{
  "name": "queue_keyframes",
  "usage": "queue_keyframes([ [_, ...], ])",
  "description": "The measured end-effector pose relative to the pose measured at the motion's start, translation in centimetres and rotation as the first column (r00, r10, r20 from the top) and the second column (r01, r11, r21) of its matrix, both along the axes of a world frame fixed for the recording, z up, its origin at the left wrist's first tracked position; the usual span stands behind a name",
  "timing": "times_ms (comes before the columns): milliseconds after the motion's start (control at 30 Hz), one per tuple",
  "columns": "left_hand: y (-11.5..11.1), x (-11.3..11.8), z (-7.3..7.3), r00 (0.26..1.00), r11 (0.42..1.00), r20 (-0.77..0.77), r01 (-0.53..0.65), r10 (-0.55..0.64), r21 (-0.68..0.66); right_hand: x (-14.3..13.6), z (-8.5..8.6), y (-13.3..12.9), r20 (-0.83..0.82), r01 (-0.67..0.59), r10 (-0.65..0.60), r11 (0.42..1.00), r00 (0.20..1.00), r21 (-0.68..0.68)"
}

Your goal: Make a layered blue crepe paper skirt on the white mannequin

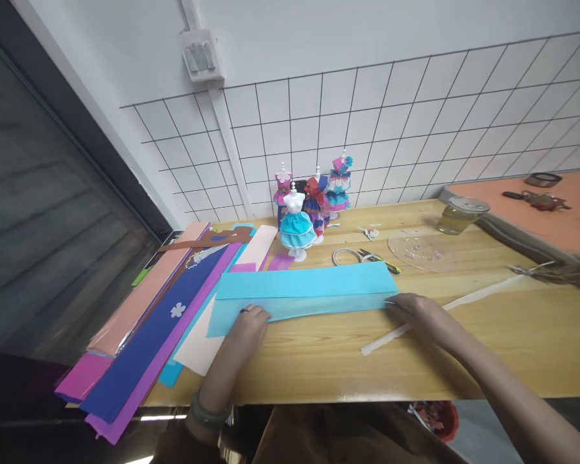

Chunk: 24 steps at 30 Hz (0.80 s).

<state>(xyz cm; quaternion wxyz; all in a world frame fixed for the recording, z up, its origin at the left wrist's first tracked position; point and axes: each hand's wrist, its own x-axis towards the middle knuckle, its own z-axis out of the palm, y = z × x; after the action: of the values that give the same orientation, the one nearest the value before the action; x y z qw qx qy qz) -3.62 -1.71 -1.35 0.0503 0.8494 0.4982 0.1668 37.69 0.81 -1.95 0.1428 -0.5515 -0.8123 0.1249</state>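
Observation:
A long sheet of turquoise crepe paper [299,283] lies on the wooden table in front of me, with a lengthwise fold or overlap along it. My left hand [252,325] grips its near edge toward the left, fingers bent over the paper. At the sheet's right end, my right hand [418,314] pinches the near corner between thumb and fingers. A pale narrow strip [478,296] runs beneath my right hand. Just behind the sheet stands a small white dress form [294,203] wearing a turquoise tiered skirt [297,231].
Stacked coloured paper sheets [159,322] cover the table's left side. Several dressed mini forms [339,187] stand by the wall. Scissors [379,260], a tape ring [347,257], a clear dish of beads [415,250] and a lidded cup [461,216] sit behind. A red bin [444,420] is below.

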Motion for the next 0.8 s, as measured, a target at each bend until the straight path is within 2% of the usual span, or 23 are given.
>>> queue_keyframes([
  [167, 0.2, -3.4, 1.1, 0.991, 0.984, -0.027, -0.130, 0.128, -0.123, 0.1, 1.2, 0.0, -0.072, 0.081, -0.094, 0.983, 0.993, -0.166],
  [333, -0.2, -6.5, 1.0, 0.970, 0.963, 0.004, -0.239, 0.242, -0.126, -0.1, 1.3, 0.2, -0.127, 0.106, -0.131, 0.978, 0.983, -0.182],
  [500, -0.3, -9.2, 0.3, 0.929, 0.931, 0.122, -0.331, 0.351, -0.154, 0.2, 0.6, 0.5, -0.185, 0.135, -0.169, 0.974, 0.968, -0.183],
  [667, 0.0, -10.2, 0.0, 0.840, 0.860, 0.229, -0.427, 0.492, -0.278, 0.3, 0.6, 0.4, -0.262, 0.134, -0.188, 0.968, 0.947, -0.211],
  [800, 0.3, -10.2, 0.1, 0.809, 0.834, 0.245, -0.458, 0.535, -0.307, 0.5, 0.3, 0.6, -0.352, 0.160, -0.235, 0.960, 0.906, -0.230],
])
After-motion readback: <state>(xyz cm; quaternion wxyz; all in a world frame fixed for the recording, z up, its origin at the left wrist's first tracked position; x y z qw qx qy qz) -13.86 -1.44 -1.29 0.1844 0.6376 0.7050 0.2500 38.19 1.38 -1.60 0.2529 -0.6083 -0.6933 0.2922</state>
